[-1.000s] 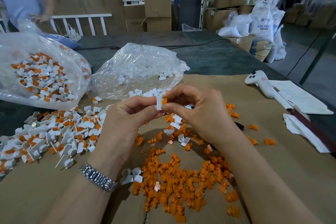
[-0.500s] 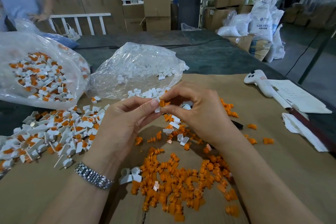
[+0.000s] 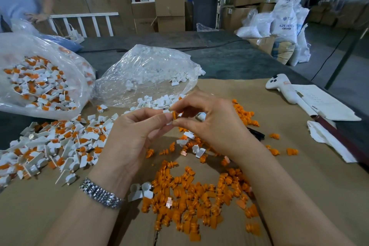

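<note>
My left hand and my right hand meet above the cardboard sheet. Between the fingertips sit a small white plastic piece, pinched by my left hand, and an orange plug, pinched by my right hand and pressed against the white piece. Loose orange plugs lie in a heap below my hands. Joined white-and-orange pieces are piled at the left. Bare white pieces spill from a clear bag behind my hands.
A second clear bag of joined pieces sits at the far left. A white handheld controller, papers and a white cloth lie at the right. A person stands at the back left. Cardboard boxes and sacks stand behind the table.
The white piece stood upright between my fingertips a second ago. Now the orange plug is pressed against it and my hands have turned slightly.
</note>
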The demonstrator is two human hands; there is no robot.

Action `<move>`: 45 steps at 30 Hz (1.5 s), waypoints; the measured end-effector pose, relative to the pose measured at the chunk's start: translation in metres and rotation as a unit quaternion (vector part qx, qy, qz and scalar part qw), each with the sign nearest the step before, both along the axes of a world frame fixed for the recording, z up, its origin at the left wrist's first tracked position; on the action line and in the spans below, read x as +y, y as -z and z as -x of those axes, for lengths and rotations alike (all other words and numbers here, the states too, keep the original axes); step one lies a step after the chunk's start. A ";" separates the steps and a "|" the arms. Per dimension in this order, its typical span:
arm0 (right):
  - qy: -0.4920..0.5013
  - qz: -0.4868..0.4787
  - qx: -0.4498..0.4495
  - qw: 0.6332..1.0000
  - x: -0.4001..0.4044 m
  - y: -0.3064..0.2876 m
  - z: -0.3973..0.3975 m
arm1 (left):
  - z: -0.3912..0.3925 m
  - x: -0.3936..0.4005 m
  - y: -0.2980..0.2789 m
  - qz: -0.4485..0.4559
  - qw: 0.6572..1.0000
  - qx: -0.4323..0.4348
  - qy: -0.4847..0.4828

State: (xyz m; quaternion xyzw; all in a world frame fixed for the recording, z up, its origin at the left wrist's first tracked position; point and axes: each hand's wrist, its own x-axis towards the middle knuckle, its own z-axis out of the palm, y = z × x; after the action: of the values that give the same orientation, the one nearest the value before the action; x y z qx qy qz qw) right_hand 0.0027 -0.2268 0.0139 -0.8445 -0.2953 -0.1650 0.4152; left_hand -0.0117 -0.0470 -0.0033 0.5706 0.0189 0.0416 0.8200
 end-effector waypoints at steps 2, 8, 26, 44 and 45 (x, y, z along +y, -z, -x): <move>0.043 0.003 0.038 0.998 -0.006 -0.001 -0.005 | -0.001 0.001 0.000 0.019 1.000 0.010 0.006; 0.277 0.248 0.212 0.904 -0.043 0.009 -0.022 | -0.002 0.009 0.000 0.028 0.999 0.031 -0.004; 0.124 0.050 0.272 0.953 -0.028 -0.008 -0.010 | -0.002 0.008 -0.001 0.060 0.997 0.011 -0.044; -0.025 0.110 0.316 0.942 -0.007 -0.019 0.017 | 0.002 0.006 -0.002 0.013 0.995 -0.025 -0.096; -0.028 0.115 0.312 0.943 -0.007 -0.019 0.017 | 0.001 0.006 -0.002 0.014 0.995 -0.024 -0.098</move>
State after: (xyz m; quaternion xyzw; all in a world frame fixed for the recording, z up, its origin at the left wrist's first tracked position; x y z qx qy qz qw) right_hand -0.0140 -0.2342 0.0326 -0.8871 -0.1910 0.1536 0.3911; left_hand -0.0129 -0.0409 -0.0009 0.5528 0.0557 0.1357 0.8203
